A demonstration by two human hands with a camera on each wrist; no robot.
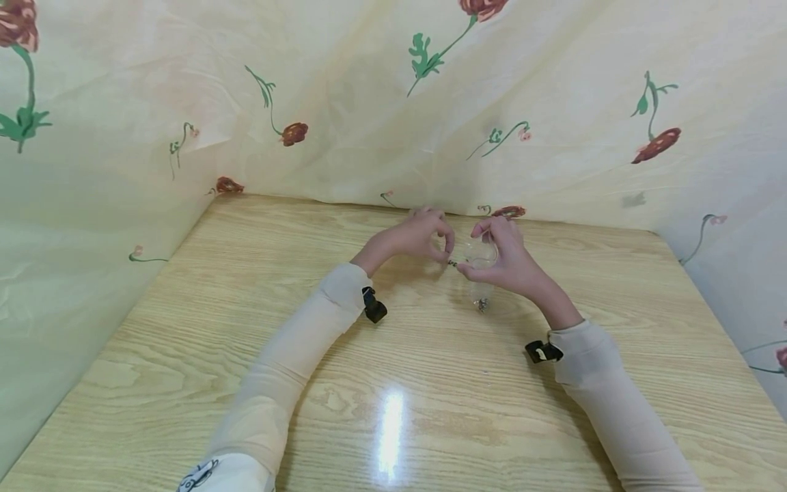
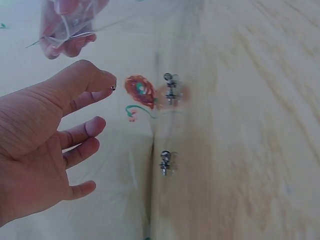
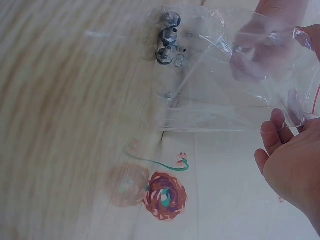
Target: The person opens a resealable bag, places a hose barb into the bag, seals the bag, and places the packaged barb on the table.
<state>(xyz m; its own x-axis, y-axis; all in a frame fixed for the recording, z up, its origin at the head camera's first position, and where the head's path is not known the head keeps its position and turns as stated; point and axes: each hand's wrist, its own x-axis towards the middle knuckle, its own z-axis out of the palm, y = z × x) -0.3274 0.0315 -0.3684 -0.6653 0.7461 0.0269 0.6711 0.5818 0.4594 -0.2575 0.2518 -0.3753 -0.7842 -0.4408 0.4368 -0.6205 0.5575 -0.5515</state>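
Note:
My right hand grips a clear plastic bag near its top end, with the thumb and fingers apart around it. Several small silvery metal fittings lie at the bottom of the bag. To its left, my left hand pinches a tiny metal piece between thumb and forefinger; most of the piece is hidden. The other left fingers are bent loosely. In the left wrist view, one metal fitting stands on the tabletop, and a second fitting stands apart from it.
A wood-grain table spreads beneath both hands. Pale cloth with printed flowers hangs along its back and sides. Dark straps sit at the sleeve cuffs. A bright light reflection shows near the front.

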